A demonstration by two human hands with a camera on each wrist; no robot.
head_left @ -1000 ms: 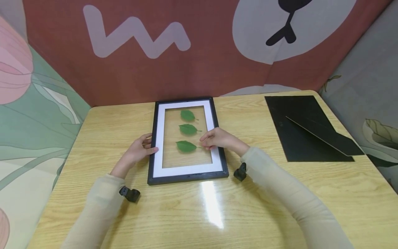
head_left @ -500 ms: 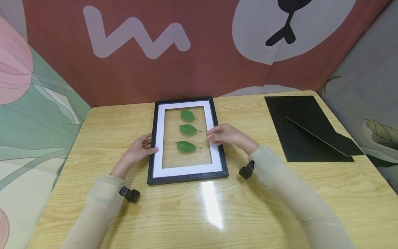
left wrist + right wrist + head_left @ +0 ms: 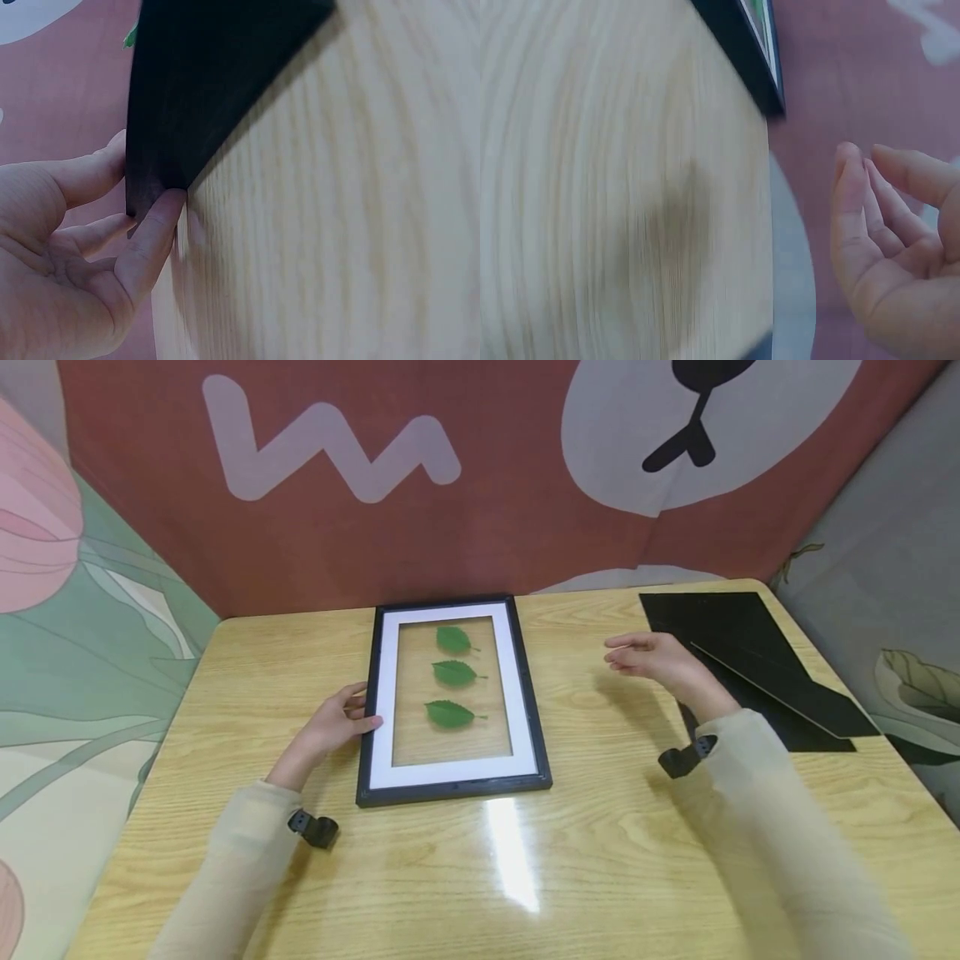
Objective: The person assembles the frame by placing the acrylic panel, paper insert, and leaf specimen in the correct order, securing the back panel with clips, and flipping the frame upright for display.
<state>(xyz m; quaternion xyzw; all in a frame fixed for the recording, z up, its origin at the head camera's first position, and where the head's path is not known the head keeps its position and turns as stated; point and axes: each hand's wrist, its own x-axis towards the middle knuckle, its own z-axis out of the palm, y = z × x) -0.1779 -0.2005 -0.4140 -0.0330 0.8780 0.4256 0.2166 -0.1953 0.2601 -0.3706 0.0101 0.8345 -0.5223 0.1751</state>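
Observation:
A black picture frame (image 3: 453,792) with a white mat (image 3: 450,774) lies flat on the table. Inside the mat opening, three green leaves form a column: a far leaf (image 3: 453,639), a middle leaf (image 3: 453,673) and a near leaf (image 3: 448,714), stems pointing right. My left hand (image 3: 333,725) pinches the frame's left side, its thumb over the top edge. The left wrist view shows its fingers (image 3: 154,236) against the frame's dark outer side. My right hand (image 3: 663,664) hovers over the table right of the frame, fingers loosely bent, holding nothing.
At the right rear of the table (image 3: 600,860) lies a black backing board (image 3: 705,618), with its stand flap (image 3: 787,689) raised at an angle. The right forearm partly covers the board. A patterned cloth (image 3: 510,543) hangs behind the table's far edge.
My right hand has lifted off the frame's right side near the leaf stems and moved right, towards the backing board. The left hand, frame and leaves have stayed put.

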